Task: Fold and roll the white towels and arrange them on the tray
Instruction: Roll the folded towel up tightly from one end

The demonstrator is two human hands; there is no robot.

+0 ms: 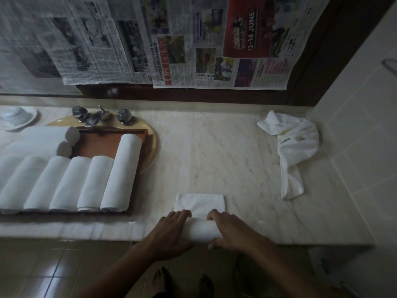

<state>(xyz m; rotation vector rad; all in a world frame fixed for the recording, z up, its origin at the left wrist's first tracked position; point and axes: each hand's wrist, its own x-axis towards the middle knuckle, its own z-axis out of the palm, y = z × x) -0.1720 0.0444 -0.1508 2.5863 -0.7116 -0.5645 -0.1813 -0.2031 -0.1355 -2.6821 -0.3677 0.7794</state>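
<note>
A folded white towel (200, 220) lies at the counter's front edge, its near part rolled up and its far end flat. My left hand (171, 234) curls over the roll's left end and my right hand (232, 230) over its right end. At the left, a brown wooden tray (101, 143) rests over the sink and holds several rolled white towels (120, 173) side by side, with two more rolls (64, 138) lying crosswise at the back. A crumpled white towel (294, 147) lies loose at the counter's far right.
The marble counter (214, 151) meets a tiled wall (361, 125) on the right. A chrome tap (94, 117) with two handles stands behind the tray. A white dish (17, 117) sits at the far left. Newspapers (182, 44) cover the wall behind. My bare feet show on the floor tiles below.
</note>
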